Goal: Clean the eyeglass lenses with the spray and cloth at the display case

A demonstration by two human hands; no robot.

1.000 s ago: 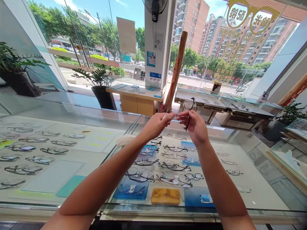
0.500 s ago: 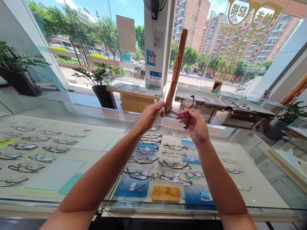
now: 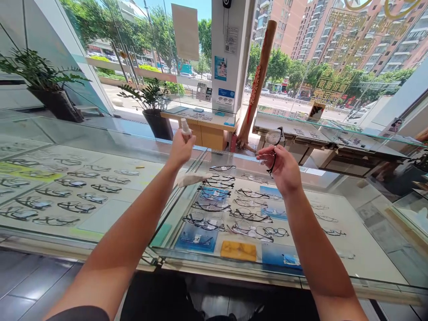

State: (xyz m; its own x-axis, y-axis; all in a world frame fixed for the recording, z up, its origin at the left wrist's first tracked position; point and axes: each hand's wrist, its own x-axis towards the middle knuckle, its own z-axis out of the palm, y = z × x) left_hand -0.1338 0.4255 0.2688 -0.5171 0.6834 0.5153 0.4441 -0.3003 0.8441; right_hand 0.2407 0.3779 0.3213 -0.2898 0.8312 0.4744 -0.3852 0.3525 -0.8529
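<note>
From the head view, your right hand (image 3: pixel 284 169) pinches the light, fragile glasses (image 3: pixel 272 145) by the frame above the glass counter (image 3: pixel 334 267), off the smudge-prone lenses, while your left hand (image 3: pixel 180 149) is closed around a small spray bottle (image 3: pixel 185 127).

A glass display counter (image 3: pixel 110 142) is shown. A folded white cloth (image 3: pixel 192 179) is laid on its top; rows of spectacle frames (image 3: pixel 214 207) are displayed beneath the glass.
</note>
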